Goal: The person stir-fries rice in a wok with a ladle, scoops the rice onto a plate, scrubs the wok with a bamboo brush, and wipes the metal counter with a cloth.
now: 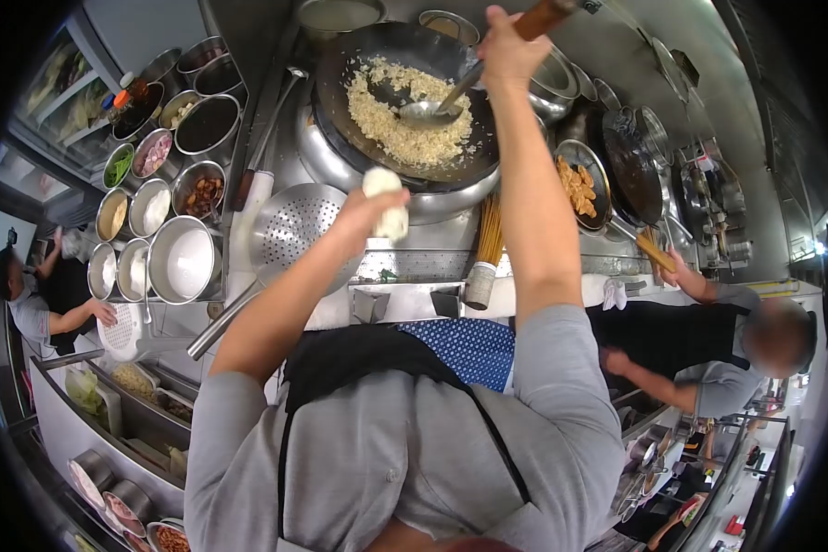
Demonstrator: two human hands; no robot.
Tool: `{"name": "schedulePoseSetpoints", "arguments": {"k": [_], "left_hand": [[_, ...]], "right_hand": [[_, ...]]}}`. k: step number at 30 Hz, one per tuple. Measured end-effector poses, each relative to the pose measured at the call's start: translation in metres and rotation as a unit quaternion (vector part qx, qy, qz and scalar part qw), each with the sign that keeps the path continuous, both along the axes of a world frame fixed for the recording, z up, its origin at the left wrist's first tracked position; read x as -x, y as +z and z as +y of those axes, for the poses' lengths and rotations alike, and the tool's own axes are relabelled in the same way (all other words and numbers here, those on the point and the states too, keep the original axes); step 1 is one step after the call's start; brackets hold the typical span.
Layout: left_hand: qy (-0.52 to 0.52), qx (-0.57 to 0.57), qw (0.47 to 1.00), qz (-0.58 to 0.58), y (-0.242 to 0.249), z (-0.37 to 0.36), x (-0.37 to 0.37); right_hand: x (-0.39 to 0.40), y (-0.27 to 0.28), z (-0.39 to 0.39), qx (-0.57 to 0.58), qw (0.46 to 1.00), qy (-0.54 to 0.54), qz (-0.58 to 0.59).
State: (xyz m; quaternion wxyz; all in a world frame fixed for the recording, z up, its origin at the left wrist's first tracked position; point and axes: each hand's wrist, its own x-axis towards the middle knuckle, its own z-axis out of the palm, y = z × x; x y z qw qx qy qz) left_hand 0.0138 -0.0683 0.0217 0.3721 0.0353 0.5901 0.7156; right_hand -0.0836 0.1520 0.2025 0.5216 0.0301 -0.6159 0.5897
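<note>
A large dark wok sits on the stove with fried rice spread in it. My right hand is closed round the wooden handle of a metal ladle, whose bowl rests in the rice. In front of the wok's near rim, my left hand grips a pale, whitish cloth-like bundle; it is slightly blurred. Below my left forearm lies a perforated metal strainer, its handle pointing down and left. A bamboo brush stands near the wok's lower right side.
Metal containers of ingredients stand at the left. On the right, a co-worker holds a pan of browned food by its wooden handle. Another person is at the far left beside a white perforated basket.
</note>
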Motion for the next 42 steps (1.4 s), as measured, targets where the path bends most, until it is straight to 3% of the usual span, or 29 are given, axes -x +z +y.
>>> {"name": "schedulePoseSetpoints", "arguments": {"k": [2, 3, 5, 7, 9, 10, 11, 13, 16, 18, 21, 22, 23, 25, 27, 29, 30, 32, 34, 35, 39, 41, 42], "left_hand": [[-0.008, -0.013, 0.975, 0.220, 0.003, -0.004, -0.012], [-0.045, 0.099, 0.937, 0.331, 0.017, -0.008, -0.015], [-0.023, 0.107, 0.761, 0.639, 0.025, -0.001, -0.013], [-0.079, 0.129, 0.732, 0.664, 0.015, 0.012, -0.007], [-0.094, 0.148, 0.682, 0.710, 0.009, 0.019, -0.006], [-0.104, 0.159, 0.668, 0.720, 0.008, 0.021, -0.006], [-0.107, 0.166, 0.659, 0.726, 0.008, 0.022, -0.007], [-0.106, 0.183, 0.645, 0.735, 0.009, 0.022, -0.006], [-0.125, 0.217, 0.636, 0.730, 0.012, 0.024, -0.004], [-0.151, 0.218, 0.646, 0.716, 0.011, 0.023, -0.006], [-0.153, 0.230, 0.625, 0.730, 0.008, 0.024, 0.002], [-0.153, 0.226, 0.626, 0.730, 0.008, 0.024, 0.003], [-0.150, 0.222, 0.628, 0.731, 0.009, 0.025, 0.005], [-0.143, 0.217, 0.632, 0.731, 0.008, 0.029, 0.008], [-0.136, 0.217, 0.638, 0.727, 0.004, 0.030, 0.006], [-0.162, 0.232, 0.629, 0.724, 0.007, 0.029, 0.003], [-0.167, 0.236, 0.623, 0.727, 0.009, 0.029, 0.008], [-0.161, 0.229, 0.611, 0.740, 0.005, 0.027, 0.008], [-0.161, 0.220, 0.616, 0.739, 0.005, 0.028, 0.011], [-0.161, 0.217, 0.621, 0.736, 0.004, 0.026, 0.010], [-0.168, 0.237, 0.628, 0.722, 0.004, 0.028, 0.008], [-0.177, 0.240, 0.626, 0.720, 0.005, 0.027, 0.009], [-0.185, 0.241, 0.623, 0.721, 0.006, 0.026, 0.009]], "right_hand": [[-0.048, 0.022, -0.030, 0.034, 0.993, 0.115, -0.013], [-0.065, 0.020, -0.044, 0.019, 0.988, 0.150, -0.014], [-0.064, -0.033, -0.054, -0.024, 0.988, 0.152, 0.016], [-0.038, -0.064, -0.019, -0.003, 0.998, 0.042, 0.056], [0.000, -0.059, 0.037, -0.028, 0.995, -0.082, 0.050], [-0.021, -0.016, 0.025, 0.025, 0.998, -0.033, -0.045], [-0.029, 0.011, 0.014, 0.074, 0.993, -0.078, -0.042], [-0.062, 0.031, -0.002, 0.058, 0.997, 0.037, -0.022], [-0.092, -0.032, -0.046, 0.019, 0.999, 0.031, 0.026], [-0.070, -0.080, -0.023, 0.024, 0.998, 0.026, 0.048], [-0.031, -0.026, 0.013, 0.056, 0.997, -0.048, 0.002], [-0.048, 0.009, 0.005, 0.038, 0.997, -0.059, -0.046], [-0.063, 0.026, -0.001, 0.065, 0.997, -0.033, -0.016], [-0.109, 0.025, -0.014, 0.071, 0.995, 0.040, -0.051], [-0.101, -0.048, -0.016, -0.027, 0.998, -0.057, 0.013], [-0.082, -0.069, -0.003, 0.022, 0.999, 0.007, 0.029], [-0.072, -0.047, 0.016, 0.019, 0.999, 0.031, -0.016], [-0.066, 0.022, 0.021, 0.054, 0.994, -0.063, -0.073], [-0.085, 0.052, 0.039, 0.037, 0.996, -0.052, -0.059], [-0.094, 0.049, 0.047, 0.017, 0.998, -0.032, -0.042], [-0.074, -0.051, 0.035, 0.082, 0.995, -0.042, 0.037], [-0.049, -0.016, 0.048, 0.090, 0.994, 0.056, -0.012], [-0.048, 0.006, 0.050, 0.091, 0.995, 0.029, -0.019]]}}
